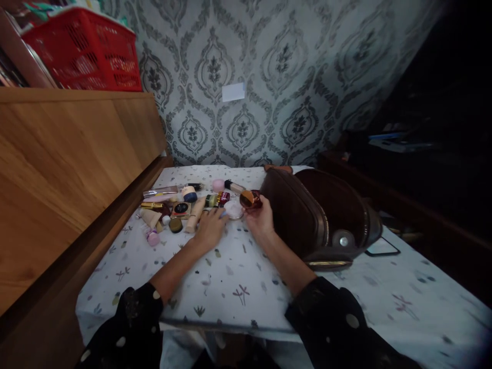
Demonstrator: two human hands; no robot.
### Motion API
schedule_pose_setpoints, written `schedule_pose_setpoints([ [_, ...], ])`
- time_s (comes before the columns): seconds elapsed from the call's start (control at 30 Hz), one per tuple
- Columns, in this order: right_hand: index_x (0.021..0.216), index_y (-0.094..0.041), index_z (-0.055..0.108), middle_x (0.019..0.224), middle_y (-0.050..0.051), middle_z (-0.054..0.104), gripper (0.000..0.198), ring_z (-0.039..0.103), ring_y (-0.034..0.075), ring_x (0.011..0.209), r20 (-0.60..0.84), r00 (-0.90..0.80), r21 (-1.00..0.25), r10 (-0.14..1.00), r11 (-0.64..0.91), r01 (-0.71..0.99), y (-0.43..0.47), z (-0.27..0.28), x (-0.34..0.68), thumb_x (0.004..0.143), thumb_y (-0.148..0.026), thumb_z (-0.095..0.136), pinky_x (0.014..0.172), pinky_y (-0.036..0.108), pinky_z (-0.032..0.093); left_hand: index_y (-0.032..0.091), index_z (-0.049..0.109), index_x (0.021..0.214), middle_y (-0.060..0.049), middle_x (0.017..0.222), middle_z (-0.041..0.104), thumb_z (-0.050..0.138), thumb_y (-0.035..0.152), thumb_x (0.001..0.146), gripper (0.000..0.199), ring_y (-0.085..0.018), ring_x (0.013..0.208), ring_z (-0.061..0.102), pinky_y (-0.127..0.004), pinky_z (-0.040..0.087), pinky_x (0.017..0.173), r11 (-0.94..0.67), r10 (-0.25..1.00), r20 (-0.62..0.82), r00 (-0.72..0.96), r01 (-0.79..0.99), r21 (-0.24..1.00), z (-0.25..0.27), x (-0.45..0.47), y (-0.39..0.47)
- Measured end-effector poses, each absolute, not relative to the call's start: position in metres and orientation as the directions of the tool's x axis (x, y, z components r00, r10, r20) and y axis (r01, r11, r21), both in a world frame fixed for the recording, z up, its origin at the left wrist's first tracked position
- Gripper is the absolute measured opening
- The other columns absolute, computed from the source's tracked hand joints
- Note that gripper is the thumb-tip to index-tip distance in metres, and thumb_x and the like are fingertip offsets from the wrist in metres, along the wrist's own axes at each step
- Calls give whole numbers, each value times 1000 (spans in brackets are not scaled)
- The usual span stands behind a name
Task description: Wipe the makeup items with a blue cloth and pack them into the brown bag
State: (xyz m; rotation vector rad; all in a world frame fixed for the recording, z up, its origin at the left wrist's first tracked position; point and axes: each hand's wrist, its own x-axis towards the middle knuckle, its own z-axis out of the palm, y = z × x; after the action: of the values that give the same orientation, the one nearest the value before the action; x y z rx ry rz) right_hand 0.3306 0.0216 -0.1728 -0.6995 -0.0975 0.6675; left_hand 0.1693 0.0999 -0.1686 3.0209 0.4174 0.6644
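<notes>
My right hand (260, 220) grips a shiny copper-brown cosmetic jar (250, 199), tilted and raised a little above the cloth beside the bag. My left hand (210, 225) lies low over the cosmetics with fingers stretched out. Its fingertips reach the edge of a round white jar (233, 209); whether they touch it I cannot tell. Left of this hand lies a beige tube (195, 215), with a green jar (211, 200) and a dark red jar (223, 198) just behind. A pink jar (218, 185) and a black-capped bottle (234, 186) stand farther back.
A brown leather bag (290, 215) lies unzipped at the right, with a dark-framed flat object (382, 247) by it. More cosmetics, including a blue-and-cream jar (189, 193), spread leftward. A wooden cabinet (77, 148) with a red basket (82, 51) borders the left; patterned wallpaper rises behind.
</notes>
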Motion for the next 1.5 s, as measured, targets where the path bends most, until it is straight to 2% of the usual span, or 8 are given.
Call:
schedule_pose_setpoints([
  [0.2, 87, -18, 70, 83, 2, 74, 29, 67, 17, 73, -11, 688, -699, 725, 487, -524, -2, -177, 290, 66, -36, 82, 60, 27, 55, 18, 33, 141, -16, 133, 57, 35, 31, 105, 39, -23, 120, 58, -39, 48, 100, -867, 461, 706, 537, 104, 487, -148, 166, 88],
  [0.33, 83, -21, 71, 81, 0, 72, 31, 63, 16, 72, 26, 651, -725, 759, 463, -510, -4, -187, 272, 59, -34, 86, 60, 26, 52, 17, 44, 132, -18, 135, 55, 41, 37, 102, 35, -27, 129, 52, -47, 42, 108, -951, 198, 766, 611, -68, 300, -153, 169, 76],
  [0.47, 85, -23, 72, 82, 0, 70, 35, 60, 16, 70, 34, 613, -738, 790, 433, -517, -7, -190, 268, 55, -33, 88, 55, 23, 47, 17, 51, 128, -17, 129, 59, 36, 34, 103, 33, -27, 124, 55, -47, 45, 105, -957, 190, 686, 702, -23, 289, -163, 170, 73],
  [0.73, 122, -25, 66, 126, 5, 67, 59, 61, 24, 115, 267, 499, -911, 824, 385, -148, -20, -177, 275, 68, -36, 86, 103, 39, 48, 22, 57, 119, -7, 124, 64, 38, 30, 101, 27, -20, 121, 58, -37, 43, 109, -542, 606, 437, 665, -58, 839, -148, 165, 76],
  [0.9, 123, -27, 68, 126, 4, 68, 59, 63, 23, 112, 290, 423, -912, 858, 382, -149, -23, -171, 274, 67, -32, 87, 99, 38, 51, 25, 57, 107, 0, 97, 68, 51, 33, 93, 18, -17, 92, 66, -32, 55, 86, -133, 728, 131, 673, -49, 990, -153, 164, 90],
  [1.03, 126, -27, 67, 126, 5, 69, 64, 66, 24, 109, 243, 364, -892, 899, 354, -281, -21, -173, 273, 66, -29, 88, 88, 34, 57, 23, 55, 96, 3, 83, 64, 56, 36, 89, 16, -15, 79, 65, -28, 55, 76, 20, 717, 77, 692, -131, 991, -156, 164, 95],
  [1.37, 117, -25, 71, 116, 5, 73, 55, 68, 22, 95, 147, 422, -817, 895, 350, -458, -20, -168, 271, 65, -29, 87, 74, 32, 56, 18, 65, 97, -7, 99, 70, 35, 58, 100, 50, -24, 106, 64, -40, 47, 103, -454, 709, 401, 580, -59, 889, -157, 162, 90],
  [1.5, 107, -23, 74, 108, 2, 75, 42, 68, 18, 90, 100, 479, -770, 872, 373, -518, -22, -161, 274, 68, -32, 85, 75, 28, 55, 14, 48, 135, -16, 137, 57, 42, 57, 98, 57, -28, 129, 53, -45, 40, 113, -692, 492, 523, 696, -53, 720, -155, 156, 82],
])
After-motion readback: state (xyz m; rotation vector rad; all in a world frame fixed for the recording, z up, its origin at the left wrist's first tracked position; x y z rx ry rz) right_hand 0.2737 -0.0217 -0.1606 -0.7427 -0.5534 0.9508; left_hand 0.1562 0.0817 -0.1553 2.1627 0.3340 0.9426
